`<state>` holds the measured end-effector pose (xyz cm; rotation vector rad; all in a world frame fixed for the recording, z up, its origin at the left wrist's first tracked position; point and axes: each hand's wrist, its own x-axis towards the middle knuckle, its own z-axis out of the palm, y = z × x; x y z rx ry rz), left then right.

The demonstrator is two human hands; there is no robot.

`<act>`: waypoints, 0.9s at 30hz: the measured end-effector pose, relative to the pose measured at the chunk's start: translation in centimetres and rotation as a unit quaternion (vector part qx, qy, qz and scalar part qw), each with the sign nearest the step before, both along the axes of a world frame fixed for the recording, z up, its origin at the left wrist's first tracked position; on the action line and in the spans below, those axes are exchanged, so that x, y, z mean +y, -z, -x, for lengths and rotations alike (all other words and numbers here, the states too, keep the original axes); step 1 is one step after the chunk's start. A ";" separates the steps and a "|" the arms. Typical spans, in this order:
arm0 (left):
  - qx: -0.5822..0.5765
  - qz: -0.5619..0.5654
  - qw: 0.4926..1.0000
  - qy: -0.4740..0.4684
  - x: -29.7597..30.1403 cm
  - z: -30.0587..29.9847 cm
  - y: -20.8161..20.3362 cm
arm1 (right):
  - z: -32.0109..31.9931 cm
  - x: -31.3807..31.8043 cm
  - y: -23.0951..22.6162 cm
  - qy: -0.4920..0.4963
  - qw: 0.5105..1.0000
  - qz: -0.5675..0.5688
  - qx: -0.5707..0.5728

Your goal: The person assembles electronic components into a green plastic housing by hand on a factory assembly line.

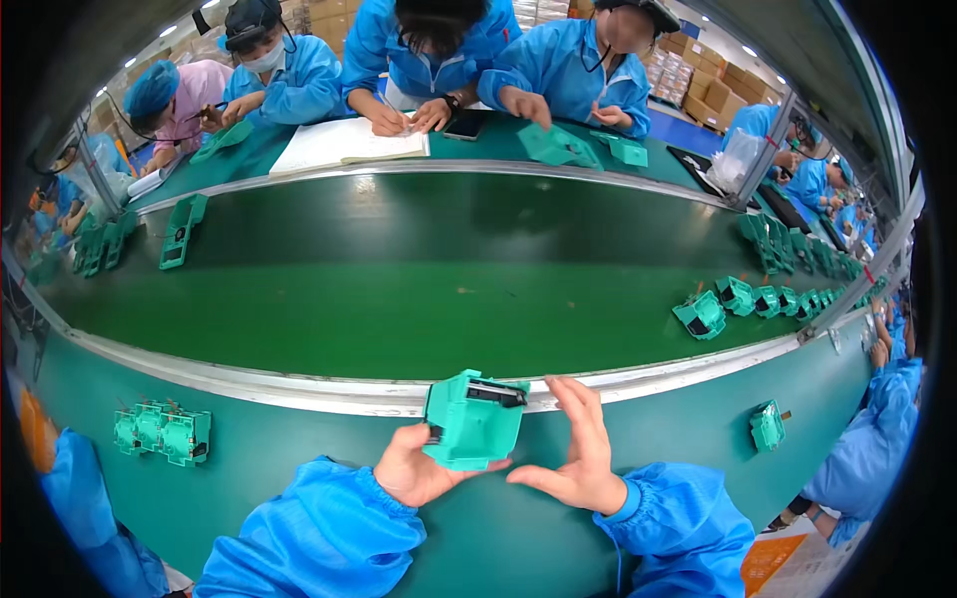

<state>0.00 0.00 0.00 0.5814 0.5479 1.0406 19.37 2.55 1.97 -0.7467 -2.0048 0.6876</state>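
A green plastic housing (477, 424) with an open, box-like hollow is held up over the near bench, close to the metal rail. It has black parts along its upper edge and on its left side. My left hand (419, 468) grips it from the left and below, fingers under its bottom edge. To its right, my right hand (578, 448) is raised with thumb and fingers spread, apart from the housing and holding nothing. What lies behind the housing is hidden.
Several green housings (164, 432) stand grouped on the bench at left; a single green housing (767, 427) sits at right. Beyond the metal rail (299, 391), a green conveyor belt (429, 299) carries more housings (701, 315). Co-workers in blue work across it, near an open notebook (349, 145).
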 end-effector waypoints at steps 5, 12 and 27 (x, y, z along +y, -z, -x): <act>-0.325 0.062 0.934 0.132 0.1 0.0 2.1 | 0.7 -0.1 -0.2 -0.013 0.998 -0.046 -0.051; -0.268 0.119 0.955 0.032 -0.7 -0.3 0.1 | 0.7 -0.1 -0.4 -0.014 0.998 -0.032 -0.053; 0.834 -0.163 0.405 -0.338 -7.3 16.8 -0.5 | -15.0 11.4 1.4 0.496 0.848 -0.112 -0.149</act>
